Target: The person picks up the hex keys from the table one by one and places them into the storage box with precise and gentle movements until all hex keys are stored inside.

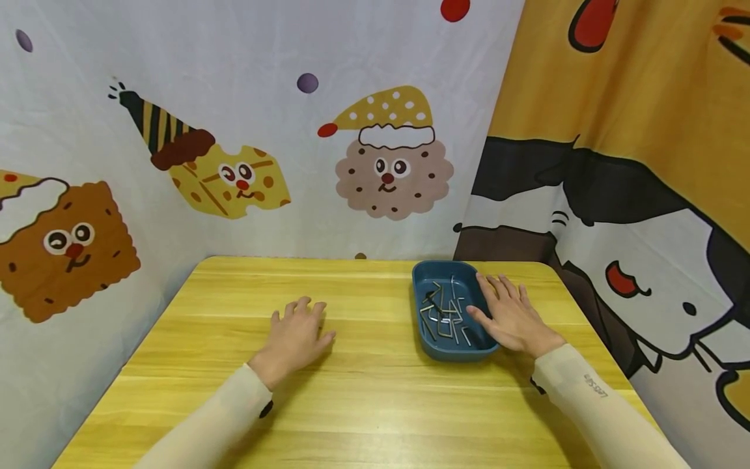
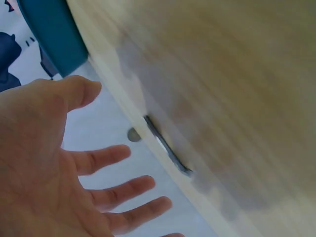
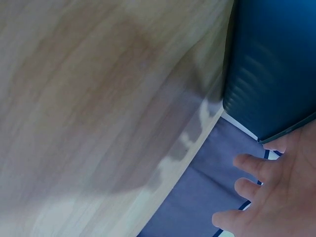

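Observation:
A dark blue plastic tray (image 1: 457, 356) stands on the right half of the table. Inside it lie several thin L-shaped metal pieces that look like hex keys (image 1: 445, 335), loosely scattered. My right hand (image 1: 515, 319) is at the tray's right rim, fingers extended, with the thumb over the edge; whether it presses the rim I cannot tell. To the left, my left hand (image 1: 293, 345) hovers over the table with its fingers spread and holds nothing. Below that hand, a slim dark metal piece (image 2: 168, 145) lies on the wood in the left wrist view; the hand mostly hides it from the head view.
The light wooden table (image 1: 363, 404) has its far edge against a white curtain (image 1: 281, 39) printed with cartoon snacks. On the right hangs a yellow curtain (image 1: 656, 98) with a large cartoon animal, close to the table's right edge.

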A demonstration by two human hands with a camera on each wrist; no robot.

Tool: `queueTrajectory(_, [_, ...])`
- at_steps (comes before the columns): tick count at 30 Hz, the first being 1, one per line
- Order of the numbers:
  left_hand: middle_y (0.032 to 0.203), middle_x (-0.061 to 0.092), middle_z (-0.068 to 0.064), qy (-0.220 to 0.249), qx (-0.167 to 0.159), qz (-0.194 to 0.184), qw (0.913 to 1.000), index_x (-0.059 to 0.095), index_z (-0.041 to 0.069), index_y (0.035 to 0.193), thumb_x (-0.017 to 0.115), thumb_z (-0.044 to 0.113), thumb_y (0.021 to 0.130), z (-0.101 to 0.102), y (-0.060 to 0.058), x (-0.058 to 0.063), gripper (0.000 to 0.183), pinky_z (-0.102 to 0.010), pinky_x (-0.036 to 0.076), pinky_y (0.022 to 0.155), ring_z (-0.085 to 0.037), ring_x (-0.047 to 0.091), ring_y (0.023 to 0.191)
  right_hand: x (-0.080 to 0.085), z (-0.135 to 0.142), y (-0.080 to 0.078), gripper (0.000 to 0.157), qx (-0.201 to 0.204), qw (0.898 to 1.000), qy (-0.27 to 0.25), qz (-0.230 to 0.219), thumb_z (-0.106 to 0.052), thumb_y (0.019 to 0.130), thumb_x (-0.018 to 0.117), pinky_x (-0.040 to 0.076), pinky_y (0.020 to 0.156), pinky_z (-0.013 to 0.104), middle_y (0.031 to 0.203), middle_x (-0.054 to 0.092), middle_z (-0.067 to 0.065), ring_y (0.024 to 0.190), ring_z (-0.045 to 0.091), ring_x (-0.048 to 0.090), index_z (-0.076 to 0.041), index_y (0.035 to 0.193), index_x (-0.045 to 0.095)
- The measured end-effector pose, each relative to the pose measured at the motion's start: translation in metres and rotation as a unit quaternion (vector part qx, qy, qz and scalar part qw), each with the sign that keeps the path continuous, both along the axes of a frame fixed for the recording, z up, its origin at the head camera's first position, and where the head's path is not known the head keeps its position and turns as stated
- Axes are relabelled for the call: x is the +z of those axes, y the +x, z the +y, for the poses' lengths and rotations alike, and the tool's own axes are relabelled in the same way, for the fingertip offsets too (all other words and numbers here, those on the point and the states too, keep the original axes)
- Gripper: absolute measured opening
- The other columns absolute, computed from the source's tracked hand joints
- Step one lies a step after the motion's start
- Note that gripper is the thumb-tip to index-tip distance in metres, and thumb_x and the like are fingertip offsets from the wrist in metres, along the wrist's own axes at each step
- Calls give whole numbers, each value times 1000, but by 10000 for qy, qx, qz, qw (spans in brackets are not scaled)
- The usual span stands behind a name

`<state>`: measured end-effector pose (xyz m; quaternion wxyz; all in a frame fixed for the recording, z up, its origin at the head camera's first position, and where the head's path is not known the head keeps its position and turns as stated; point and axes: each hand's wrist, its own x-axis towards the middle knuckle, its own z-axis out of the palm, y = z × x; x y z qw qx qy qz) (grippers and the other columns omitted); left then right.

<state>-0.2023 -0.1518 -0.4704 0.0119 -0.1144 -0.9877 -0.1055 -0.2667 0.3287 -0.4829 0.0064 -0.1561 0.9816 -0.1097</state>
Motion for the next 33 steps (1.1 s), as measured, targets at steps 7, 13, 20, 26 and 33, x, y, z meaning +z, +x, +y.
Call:
queueTrajectory(7, [146, 69, -35, -661, 471, 22, 9967, 67, 0, 151, 75, 50, 112, -16, 5, -1, 64, -81, 60, 104, -59, 69, 130, 0, 1, 0, 93, -13, 10000, 33, -11, -68, 121, 42, 8, 138, 90, 189, 27, 33, 177, 63, 15, -9, 188, 18])
queueTrajectory(13, [128, 76, -34, -1095, 528, 217, 9923, 75, -5, 136, 79, 45, 110, -17, 11, 3, 56, -77, 64, 101, -54, 74, 121, 0, 0, -1, 93, -18, 10000, 30, 9, -68, 121, 44, 7, 138, 89, 189, 28, 33, 177, 62, 15, -9, 188, 18])
queueTrajectory(20, [107, 79, -23, -1079, 251, 236, 9936, 82, -4, 115, 82, 38, 110, -13, 13, 9, 43, -71, 67, 94, -44, 77, 106, 1, -1, -1, 92, -30, 10000, 26, -9, -66, 121, 45, 8, 139, 89, 189, 28, 33, 177, 63, 15, -8, 187, 19])
queueTrajectory(26, [106, 78, -20, -967, 131, 174, 9951, 83, -3, 108, 82, 34, 110, -12, 11, 7, 36, -70, 66, 95, -42, 77, 103, 1, -1, -1, 92, -23, 10000, 23, -3, -67, 121, 44, 8, 138, 89, 189, 28, 33, 177, 63, 16, -9, 188, 18])
queueTrajectory(33, [111, 75, -23, -729, 102, 296, 9968, 82, -4, 114, 85, 27, 107, -11, 8, 1, 32, -67, 68, 88, -40, 75, 97, 2, -1, 0, 93, -37, 10000, 23, -35, -68, 121, 44, 8, 139, 89, 189, 27, 33, 177, 63, 15, -9, 188, 17])
